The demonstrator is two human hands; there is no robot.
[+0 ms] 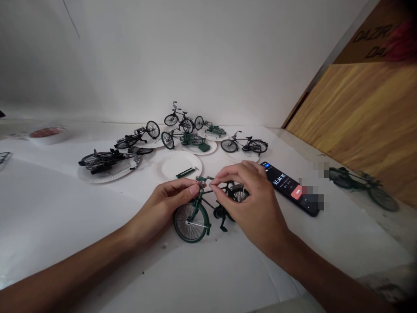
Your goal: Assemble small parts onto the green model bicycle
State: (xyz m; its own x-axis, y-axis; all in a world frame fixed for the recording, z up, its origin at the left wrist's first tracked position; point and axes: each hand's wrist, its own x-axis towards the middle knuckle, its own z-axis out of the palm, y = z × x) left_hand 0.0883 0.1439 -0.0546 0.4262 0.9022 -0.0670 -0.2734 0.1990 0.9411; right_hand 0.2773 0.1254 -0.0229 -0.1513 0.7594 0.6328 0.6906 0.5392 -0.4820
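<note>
A green and black model bicycle (191, 221) stands on the white surface in front of me, its front wheel toward my left. My left hand (166, 198) is closed at its front end, thumb and fingers pinching near the handlebar and steering tube. Just right of the handlebar, the thumb and fingertips of my right hand (249, 195) come together in a pinch. Whatever lies between them is too small or hidden to make out. That hand covers part of the bicycle's frame, saddle and rear wheel.
A paper plate (164, 163) with a small green bar-shaped part (186, 172) lies behind the bicycle. Several model bicycles stand or lie on plates farther back. A phone (289, 189) showing a timer is at right, near another green bicycle (361, 184). A white bowl (48, 138) sits far left.
</note>
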